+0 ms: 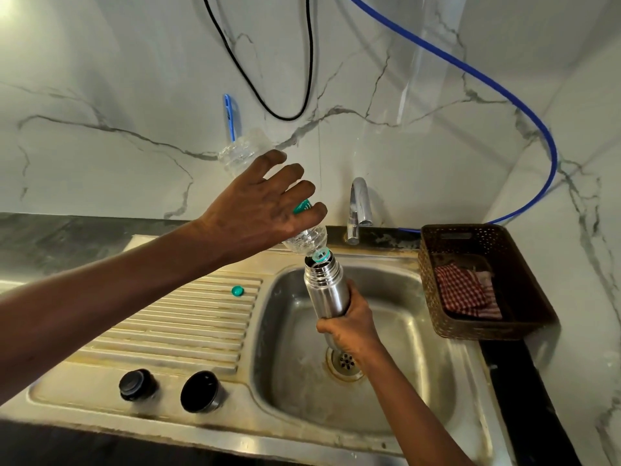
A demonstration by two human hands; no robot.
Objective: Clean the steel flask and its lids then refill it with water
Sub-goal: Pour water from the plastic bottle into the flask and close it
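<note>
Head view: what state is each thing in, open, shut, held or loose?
Steel flask: uncapped, roughly upright over the sink, gripped by the right hand.
Plastic bottle: uncapped, tipped neck-down into the flask's mouth, held by the left hand.
Green cap: off, lying on the drainboard.
Smaller black lid: off, on the sink's front ledge.
Larger black lid: off, beside it.
Tap: no water visibly running.

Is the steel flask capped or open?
Open: the steel flask has a bare threaded mouth, a plastic bottle tipped into it, both black lids on the drainboard.
</note>
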